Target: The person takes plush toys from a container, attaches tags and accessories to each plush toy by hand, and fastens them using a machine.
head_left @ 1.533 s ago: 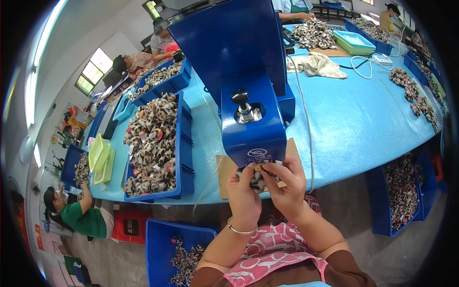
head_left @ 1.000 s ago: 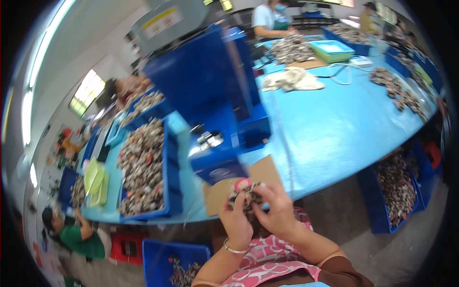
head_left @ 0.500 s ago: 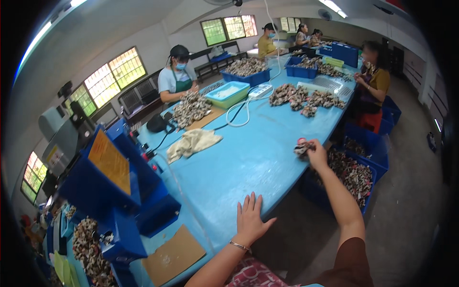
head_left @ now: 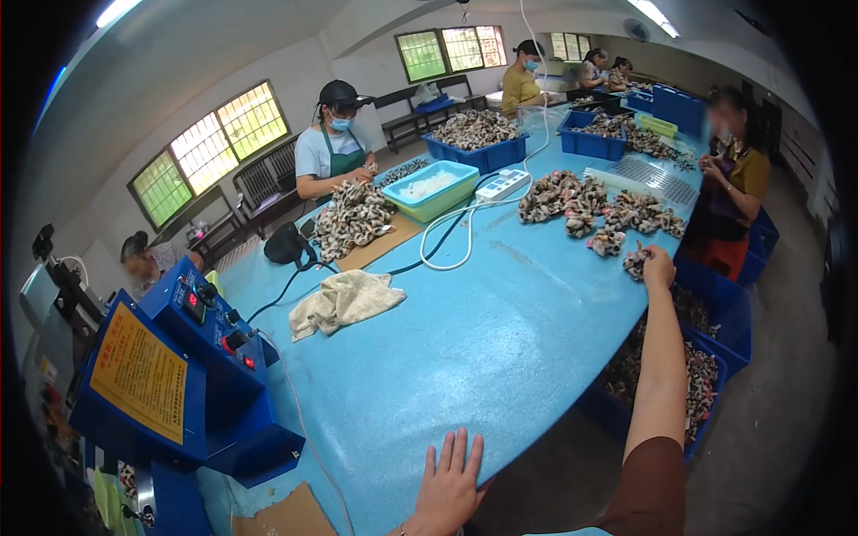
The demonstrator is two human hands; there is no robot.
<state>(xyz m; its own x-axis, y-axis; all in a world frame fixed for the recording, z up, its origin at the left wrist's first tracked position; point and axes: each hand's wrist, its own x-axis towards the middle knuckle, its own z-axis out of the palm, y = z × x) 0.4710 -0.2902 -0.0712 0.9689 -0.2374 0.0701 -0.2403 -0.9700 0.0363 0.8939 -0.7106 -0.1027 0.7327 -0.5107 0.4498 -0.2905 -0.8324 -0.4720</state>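
Observation:
My right hand reaches out to the table's right edge, its fingers closed on a bundle of small grey-brown pieces. What the pieces are is too small to tell. Just beyond it, more such bundles lie in loose heaps on the blue tabletop. Palm down near the close edge, my left hand rests on the table with fingers stretched, holding nothing.
Blue bins of similar pieces stand below the right edge. A blue machine with knobs stands at left, near a cream cloth. A white power strip and its cable cross the middle. Co-workers sit around the table; one person is at right.
My right hand has carried the bundle forward and right, from above the bins to beside the heaps. My left hand stays flat on the table. The view has shifted.

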